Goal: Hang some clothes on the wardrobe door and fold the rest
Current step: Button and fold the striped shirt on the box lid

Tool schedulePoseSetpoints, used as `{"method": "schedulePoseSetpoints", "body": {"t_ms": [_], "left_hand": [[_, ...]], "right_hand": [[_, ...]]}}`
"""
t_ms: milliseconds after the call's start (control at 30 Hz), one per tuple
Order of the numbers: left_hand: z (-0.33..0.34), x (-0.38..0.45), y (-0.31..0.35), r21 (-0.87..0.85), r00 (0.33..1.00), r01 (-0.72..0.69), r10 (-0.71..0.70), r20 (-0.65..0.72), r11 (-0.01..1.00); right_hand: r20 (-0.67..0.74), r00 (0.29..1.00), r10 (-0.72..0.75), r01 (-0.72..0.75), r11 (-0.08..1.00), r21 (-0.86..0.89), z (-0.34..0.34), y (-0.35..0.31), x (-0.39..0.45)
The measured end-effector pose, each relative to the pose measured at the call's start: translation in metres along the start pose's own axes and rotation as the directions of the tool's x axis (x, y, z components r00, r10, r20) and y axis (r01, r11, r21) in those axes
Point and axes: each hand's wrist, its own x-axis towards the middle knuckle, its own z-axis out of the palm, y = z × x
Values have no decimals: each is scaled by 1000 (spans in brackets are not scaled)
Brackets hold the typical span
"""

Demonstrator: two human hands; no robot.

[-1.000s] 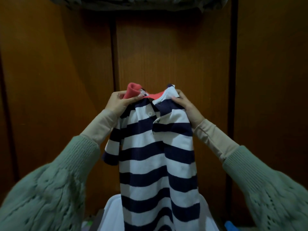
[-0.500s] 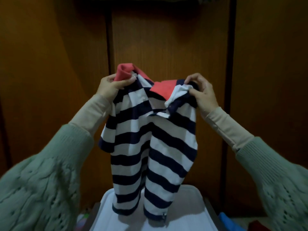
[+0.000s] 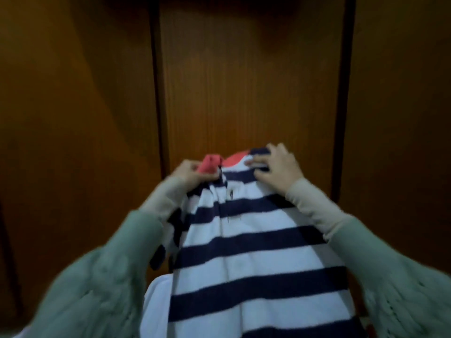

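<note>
Head view is showing one striped polo shirt (image 3: 253, 252), navy and white with a coral collar (image 3: 214, 163), being held up by its shoulders in front of the closed wardrobe door (image 3: 244, 81), its body draping down over one white surface (image 3: 157, 296) at the near edge, probably so it spreads flat for folding or hanging. Two hands are working: the left hand (image 3: 189, 173) is pinching the collar, while the right hand (image 3: 278, 167) is clutching the other shoulder, fingers curled into cloth.
</note>
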Motion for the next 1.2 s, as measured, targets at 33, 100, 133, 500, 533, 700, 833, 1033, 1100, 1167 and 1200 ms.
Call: {"method": "schedulePoseSetpoints", "body": {"t_ms": [33, 100, 133, 500, 533, 700, 833, 1033, 1100, 1167, 1200], "left_hand": [[15, 3, -27, 191, 999, 27, -22, -28, 981], [58, -1, -104, 639, 994, 108, -89, -62, 761], [80, -8, -143, 720, 984, 153, -169, -50, 677], [158, -74, -277, 875, 935, 148, -352, 28, 461], [158, -75, -277, 875, 940, 147, -341, 22, 462], [157, -81, -275, 839, 991, -45, -80, 105, 542], [157, -80, -278, 742, 963, -244, 62, 264, 624], [158, -85, -285, 711, 971, -219, 74, 229, 669], [157, -88, -287, 681, 976, -202, 90, 197, 704], [158, -91, -287, 649, 980, -186, 95, 173, 738], [158, -93, -288, 632, 982, -179, 96, 164, 754]], "right_hand": [[110, 994, 7, 1, 997, -72, 33, 7, -8], [371, 927, 52, 21, 981, -190, 107, 20, -32], [517, 848, 117, 16, 969, -246, 144, 24, -51], [596, 737, 319, -277, 947, -164, 283, 12, -177], [575, 754, 317, -278, 948, -157, 283, 11, -178], [308, 931, 197, -193, 980, -46, 285, 10, -179], [309, 949, 69, -102, 991, 91, 290, 10, -183], [294, 953, 74, -125, 979, 160, 279, 10, -186], [309, 947, 86, -144, 975, 171, 273, 9, -186], [335, 937, 103, -165, 973, 164, 268, 8, -188], [343, 933, 109, -172, 972, 160, 266, 7, -190]]}}
